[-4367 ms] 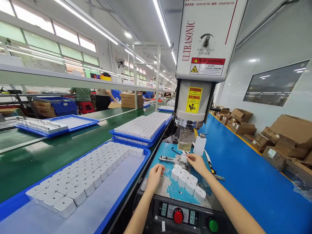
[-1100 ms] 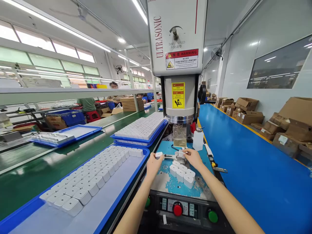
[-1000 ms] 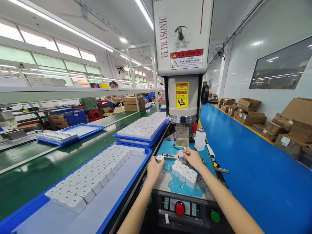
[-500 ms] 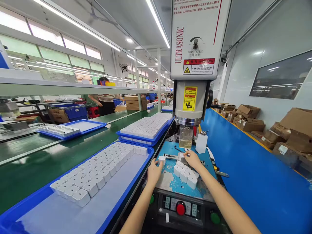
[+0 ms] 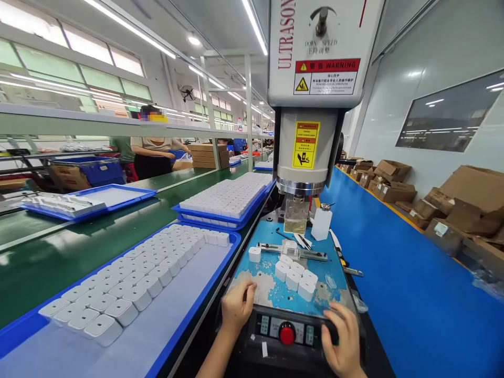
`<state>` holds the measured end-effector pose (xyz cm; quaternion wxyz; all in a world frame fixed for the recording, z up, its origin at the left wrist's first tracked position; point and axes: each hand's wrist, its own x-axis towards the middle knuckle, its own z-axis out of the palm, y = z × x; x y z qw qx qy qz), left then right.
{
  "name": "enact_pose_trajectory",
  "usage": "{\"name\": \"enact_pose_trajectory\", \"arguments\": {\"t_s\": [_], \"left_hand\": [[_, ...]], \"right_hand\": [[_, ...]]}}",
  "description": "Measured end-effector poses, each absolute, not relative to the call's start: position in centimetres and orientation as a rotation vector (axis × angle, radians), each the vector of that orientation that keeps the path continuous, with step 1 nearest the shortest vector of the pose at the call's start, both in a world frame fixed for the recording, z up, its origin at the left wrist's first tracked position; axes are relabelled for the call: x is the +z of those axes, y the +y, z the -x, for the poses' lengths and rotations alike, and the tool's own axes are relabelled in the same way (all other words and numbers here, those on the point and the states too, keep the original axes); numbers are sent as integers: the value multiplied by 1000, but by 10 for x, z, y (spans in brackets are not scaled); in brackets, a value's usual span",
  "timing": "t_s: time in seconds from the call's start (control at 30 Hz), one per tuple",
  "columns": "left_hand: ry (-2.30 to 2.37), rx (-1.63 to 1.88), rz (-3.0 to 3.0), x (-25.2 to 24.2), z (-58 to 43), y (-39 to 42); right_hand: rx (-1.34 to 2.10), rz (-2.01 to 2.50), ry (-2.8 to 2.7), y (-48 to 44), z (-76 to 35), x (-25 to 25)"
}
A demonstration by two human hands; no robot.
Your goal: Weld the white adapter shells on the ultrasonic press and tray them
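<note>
My left hand [image 5: 237, 307] is at the front left edge of the machine's base, fingers loosely bent and nothing held. Over the front right corner, my right hand [image 5: 342, 336] is spread and holds nothing; a dark green button [image 5: 334, 334] shows partly behind its fingers. Between and beyond the hands, several white rounded-square blocks [image 5: 293, 278] stand grouped on the blue work plate [image 5: 275, 300]. A single white block [image 5: 254, 254] stands to their left. Another white piece [image 5: 290, 247] sits in the metal fixture [image 5: 311, 254], below the clear tool head [image 5: 296, 214] of the ultrasonic machine [image 5: 311, 100].
A blue tray [image 5: 205, 294] with rows of white blocks lies on the left; stacked trays [image 5: 224, 202] stand behind it. A white bottle [image 5: 322, 223] stands at the plate's back right. The red button [image 5: 287, 333] is on the front panel. Another person [image 5: 151, 152] stands across the bench.
Both hands have drawn back toward the machine's front corners. My left hand has left the single block, and my right hand has left the piece in the fixture. The view has shifted.
</note>
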<state>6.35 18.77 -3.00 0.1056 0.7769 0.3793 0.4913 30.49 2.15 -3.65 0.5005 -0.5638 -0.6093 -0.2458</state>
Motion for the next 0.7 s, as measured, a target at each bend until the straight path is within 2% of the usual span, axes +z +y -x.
{"name": "enact_pose_trajectory", "arguments": {"t_s": [0.1,0.23,0.4,0.57,0.7], "left_hand": [[1146,1494,-2321,-32,-65,187],[1203,1456,-2288,-30,-66,185],[1291,1384,-2218,-26,-67,183],[1357,1292,-2139,-22,-67,180],[1606,1068,-2141,4,-79,189]], "right_hand": [[-653,1434,-1458,29,-305,-46],[-312,1598,-1408,50,-316,-18],[111,1661,-1666,70,-340,13],[348,1562,-1672,78,-349,9],[461,1493,-1470,81,-354,-2]]}}
